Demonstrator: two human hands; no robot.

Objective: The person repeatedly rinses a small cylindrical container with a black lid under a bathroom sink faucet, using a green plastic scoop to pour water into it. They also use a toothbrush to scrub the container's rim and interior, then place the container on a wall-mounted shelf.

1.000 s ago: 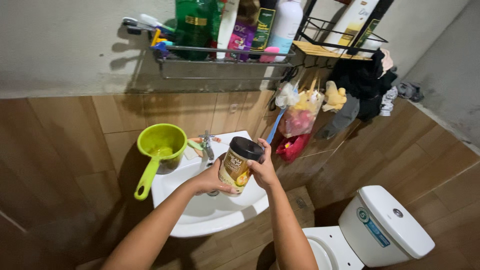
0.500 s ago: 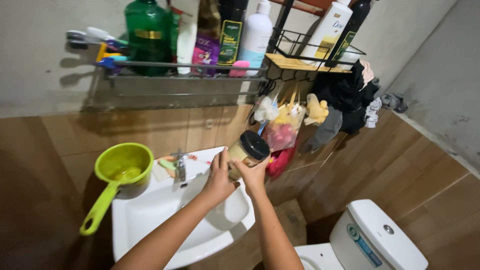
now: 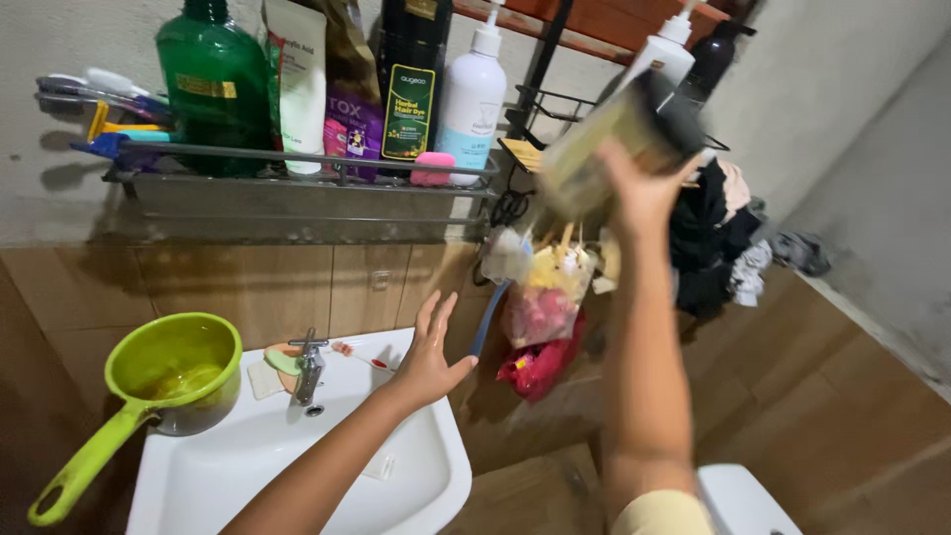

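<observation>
My right hand (image 3: 644, 188) grips the black-lidded jar (image 3: 619, 134), blurred, upper right of frame near the corner rack (image 3: 540, 149), not yet set down. Left hand (image 3: 428, 347) open, empty, over the sink (image 3: 297, 466).

One black-lidded jar (image 3: 619, 134), one green dipper (image 3: 158, 381), one white sink (image 3: 297, 466), one tap (image 3: 308, 369), and one green bottle (image 3: 213, 79) on one wire shelf (image 3: 297, 193).

glossy white ceramic sink (image 3: 416, 490), shiny metal tap (image 3: 309, 369), smooth green plastic dipper (image 3: 158, 381), wood-look wall tiles (image 3: 297, 282).
</observation>
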